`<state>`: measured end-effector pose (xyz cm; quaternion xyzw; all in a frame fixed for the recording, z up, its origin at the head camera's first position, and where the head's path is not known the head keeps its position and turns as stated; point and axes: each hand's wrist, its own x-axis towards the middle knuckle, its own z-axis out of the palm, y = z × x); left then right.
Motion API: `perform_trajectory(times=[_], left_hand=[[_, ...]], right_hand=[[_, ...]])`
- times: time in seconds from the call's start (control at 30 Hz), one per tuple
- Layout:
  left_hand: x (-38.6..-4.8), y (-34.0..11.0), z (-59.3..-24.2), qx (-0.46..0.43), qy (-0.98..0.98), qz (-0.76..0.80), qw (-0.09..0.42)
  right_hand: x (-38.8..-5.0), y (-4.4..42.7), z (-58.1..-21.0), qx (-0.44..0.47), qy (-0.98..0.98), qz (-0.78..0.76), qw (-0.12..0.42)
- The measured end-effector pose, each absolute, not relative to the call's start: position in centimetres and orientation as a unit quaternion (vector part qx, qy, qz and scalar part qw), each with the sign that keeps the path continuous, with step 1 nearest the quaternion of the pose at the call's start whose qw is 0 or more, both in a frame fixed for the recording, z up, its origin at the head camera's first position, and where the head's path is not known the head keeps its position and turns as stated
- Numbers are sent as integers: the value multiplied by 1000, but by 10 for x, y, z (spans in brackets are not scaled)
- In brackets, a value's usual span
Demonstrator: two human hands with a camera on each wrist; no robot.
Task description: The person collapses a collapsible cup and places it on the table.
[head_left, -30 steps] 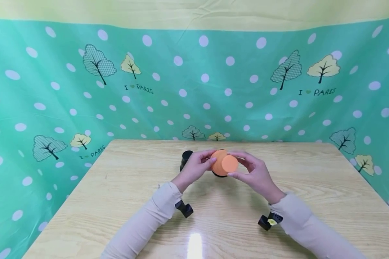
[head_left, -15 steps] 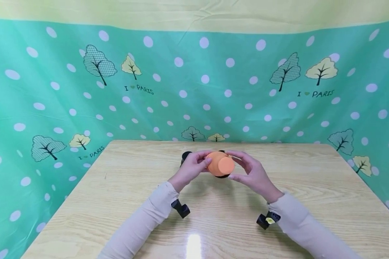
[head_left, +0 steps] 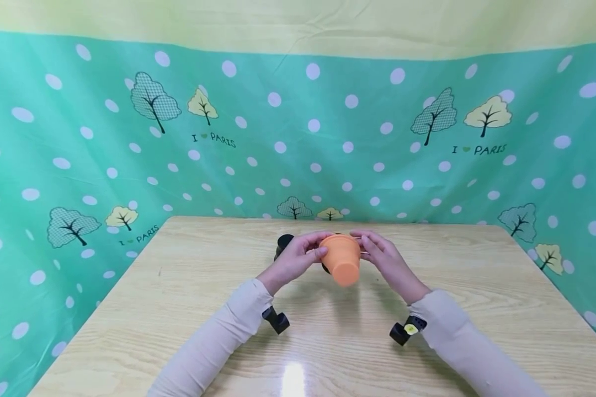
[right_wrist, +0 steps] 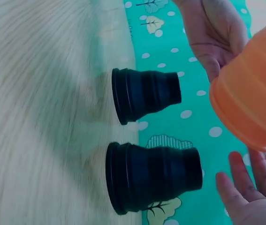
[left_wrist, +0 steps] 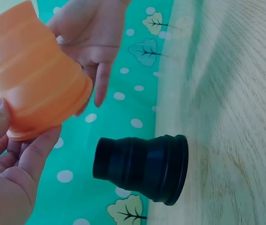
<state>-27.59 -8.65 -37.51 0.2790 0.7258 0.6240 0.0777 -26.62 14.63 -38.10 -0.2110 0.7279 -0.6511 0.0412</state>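
An orange collapsible cup (head_left: 341,256) with stepped rings is in the air above the table, its narrow end up and tilted toward me. My left hand (head_left: 294,260) pinches its wide rim between thumb and fingers, which the left wrist view shows closely. On the cup's other side is my right hand (head_left: 388,264), its fingers (right_wrist: 238,183) loose and extended beside the rim; contact with it is unclear. Two similar black cups, one (right_wrist: 147,93) beside another (right_wrist: 154,176), stand wide end down on the table. In the head view, the orange cup and my left hand partly hide them.
The light wood table (head_left: 203,331) reaches back to a green dotted curtain (head_left: 258,138) with printed trees. Black cameras sit on both wrists, the left one (head_left: 278,320) and the right one (head_left: 402,332) close above the tabletop.
The orange cup has turned from nearly end-on to showing its side, its narrow end swinging downward in the head view. My right thumb has moved away from the narrow end, toward the fingers.
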Motion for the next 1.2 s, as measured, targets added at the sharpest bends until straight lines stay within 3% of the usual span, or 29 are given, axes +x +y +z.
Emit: perform_trajectory(times=[0.4,1.2], left_hand=[[-278,-86,-375,295,764,572,33],[-280,-78,-383,321,746,583,37]], right_hand=[[-268,137,-381,-197,720,-664,45],[-267,142,-382,-219,759,-614,5]])
